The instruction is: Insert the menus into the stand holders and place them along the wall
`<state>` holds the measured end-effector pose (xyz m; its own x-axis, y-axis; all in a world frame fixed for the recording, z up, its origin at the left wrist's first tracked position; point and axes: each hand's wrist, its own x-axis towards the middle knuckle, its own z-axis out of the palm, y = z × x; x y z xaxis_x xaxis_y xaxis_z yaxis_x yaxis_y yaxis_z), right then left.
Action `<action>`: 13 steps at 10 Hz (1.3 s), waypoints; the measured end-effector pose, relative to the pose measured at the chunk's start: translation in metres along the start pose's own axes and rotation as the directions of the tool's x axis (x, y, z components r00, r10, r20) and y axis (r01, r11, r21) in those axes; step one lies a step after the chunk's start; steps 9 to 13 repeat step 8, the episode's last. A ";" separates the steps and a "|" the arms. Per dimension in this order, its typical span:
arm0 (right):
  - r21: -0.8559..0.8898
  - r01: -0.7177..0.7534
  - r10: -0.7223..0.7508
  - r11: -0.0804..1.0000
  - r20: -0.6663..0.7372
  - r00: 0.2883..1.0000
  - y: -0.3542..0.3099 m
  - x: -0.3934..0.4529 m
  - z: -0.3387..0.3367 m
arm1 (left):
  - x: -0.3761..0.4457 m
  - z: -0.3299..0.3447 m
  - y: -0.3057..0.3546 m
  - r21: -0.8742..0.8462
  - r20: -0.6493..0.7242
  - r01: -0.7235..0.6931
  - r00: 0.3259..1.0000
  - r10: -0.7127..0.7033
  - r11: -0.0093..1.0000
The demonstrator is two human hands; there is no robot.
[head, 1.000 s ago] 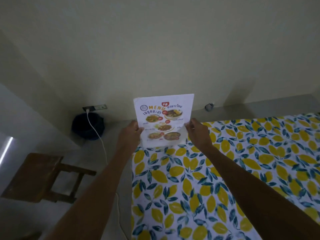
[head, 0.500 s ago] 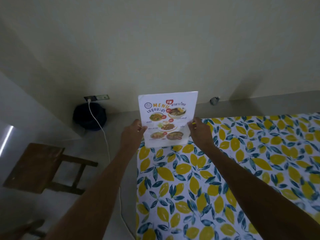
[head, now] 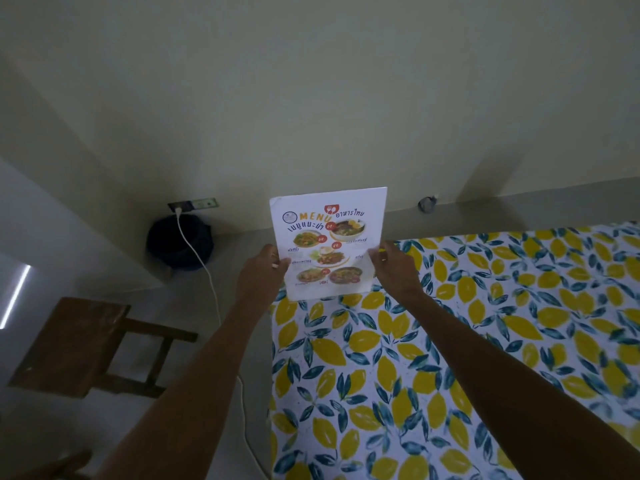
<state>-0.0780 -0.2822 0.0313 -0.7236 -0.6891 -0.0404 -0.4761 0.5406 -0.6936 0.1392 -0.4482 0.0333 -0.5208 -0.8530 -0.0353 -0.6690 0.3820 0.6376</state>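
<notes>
A white menu (head: pixel 329 237) with food photos and orange "MENU" lettering stands upright at the far left corner of the table, facing me. My left hand (head: pixel 261 275) pinches its left edge and my right hand (head: pixel 393 268) pinches its right edge, both low on the sheet. Its bottom edge rests at the lemon-print tablecloth (head: pixel 433 358). I cannot tell whether a clear stand holder surrounds the sheet. The cream wall (head: pixel 311 116) rises right behind it.
A wooden chair (head: pixel 76 344) stands on the floor at the left. A dark bin (head: pixel 180 242) sits in the corner below a wall socket (head: pixel 194 204), with a white cable (head: pixel 207 275) trailing down. A small grey object (head: pixel 427 203) lies at the wall's foot.
The menu and both hands have shifted slightly right and closer to the wall, with the sheet held more upright. Both grips stay the same.
</notes>
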 end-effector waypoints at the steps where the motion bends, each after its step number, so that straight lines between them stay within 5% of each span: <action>1: 0.013 -0.002 0.002 1.000 0.004 1.000 -0.006 -0.001 -0.003 | 0.000 0.000 0.001 -0.005 0.009 0.012 1.000 -0.012 1.000; 6: 0.028 -0.023 0.022 0.999 0.027 0.999 0.001 -0.014 -0.040 | -0.025 -0.011 0.003 0.061 0.057 0.128 0.990 -0.131 0.990; 8: 0.048 0.040 -0.042 0.998 0.052 0.998 0.015 -0.018 -0.092 | -0.063 -0.013 0.043 0.130 -0.086 0.153 0.986 -0.143 0.980; 13: 0.048 0.040 -0.042 0.998 0.052 0.998 0.015 -0.018 -0.092 | -0.063 -0.013 0.043 0.130 -0.086 0.153 0.986 -0.143 0.980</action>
